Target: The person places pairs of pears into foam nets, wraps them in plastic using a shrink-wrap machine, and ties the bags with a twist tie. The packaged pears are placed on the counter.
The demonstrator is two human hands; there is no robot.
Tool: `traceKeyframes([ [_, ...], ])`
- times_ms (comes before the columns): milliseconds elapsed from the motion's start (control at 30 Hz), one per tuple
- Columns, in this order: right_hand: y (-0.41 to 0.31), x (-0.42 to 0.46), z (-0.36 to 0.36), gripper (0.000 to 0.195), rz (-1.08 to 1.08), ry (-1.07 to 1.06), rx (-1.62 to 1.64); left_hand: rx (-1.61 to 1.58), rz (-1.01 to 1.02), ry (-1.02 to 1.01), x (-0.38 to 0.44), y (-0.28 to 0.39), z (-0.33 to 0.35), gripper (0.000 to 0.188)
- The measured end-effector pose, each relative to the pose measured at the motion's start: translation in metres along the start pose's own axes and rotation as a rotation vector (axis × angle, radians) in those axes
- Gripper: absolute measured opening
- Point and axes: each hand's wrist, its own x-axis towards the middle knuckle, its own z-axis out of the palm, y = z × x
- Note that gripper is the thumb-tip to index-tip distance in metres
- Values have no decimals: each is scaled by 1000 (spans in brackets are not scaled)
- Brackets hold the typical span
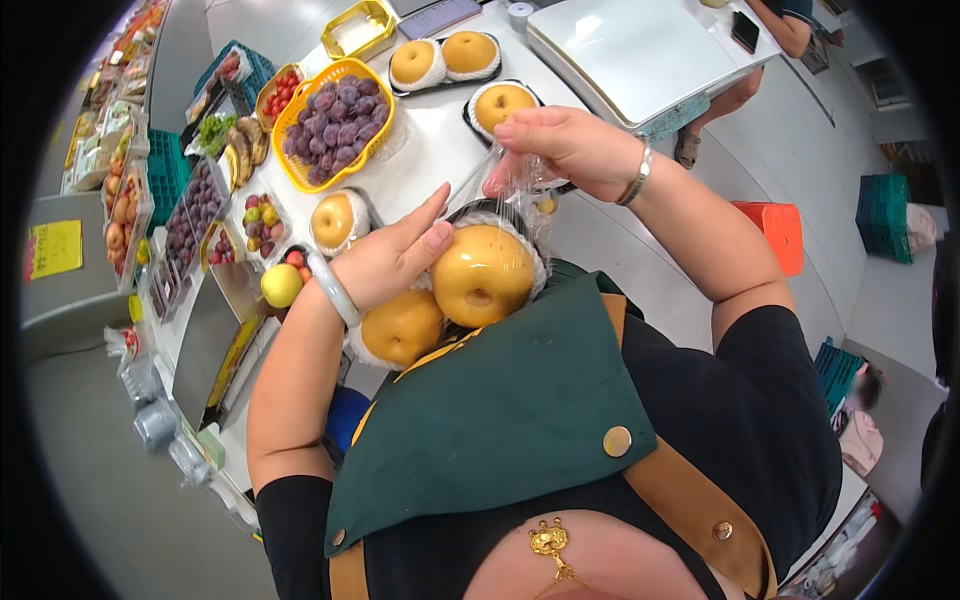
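Note:
Two large yellow-brown pears, a right one and a left one, sit in white foam nets in a black tray, close against my apron. Glossy clear film covers the right pear. My left hand lies against the pears' upper side, thumb on the right pear and fingers stretched out. Beyond the tray, my right hand pinches gathered clear plastic film, pulled up taut from the pack. Whether the film covers the tray's underside is hidden.
Netted pears in a black tray, a single tray pear and another pear stand on the white table. Nearby are a yellow basket of plums, bananas and a white-topped machine. A person's leg shows beyond.

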Motion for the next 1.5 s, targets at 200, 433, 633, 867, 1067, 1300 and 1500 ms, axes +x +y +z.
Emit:
traceKeyframes([
  [200,-1,-6,7,27,-30,17,212,-15,17,-61,-7,-2,0,61],
  [433,52,34,7,26,226,-4,409,-20,113,38,-16,1,4,58],
  [633,109,35,47,26,416,-250,357,-321,144,-3,-13,-19,13,52],
  [867,102,6,10,25,322,-350,469,-716,-83,43,-18,-47,7,47],
  [1067,82,-13,5,18,91,-249,380,-782,-106,91,-18,-61,7,51],
  [1300,80,-25,15,20,-52,-103,715,-754,-153,115,-13,-66,8,51],
  [1500,85,-23,5,22,146,-249,1051,-754,-145,106,-15,-63,7,49],
])
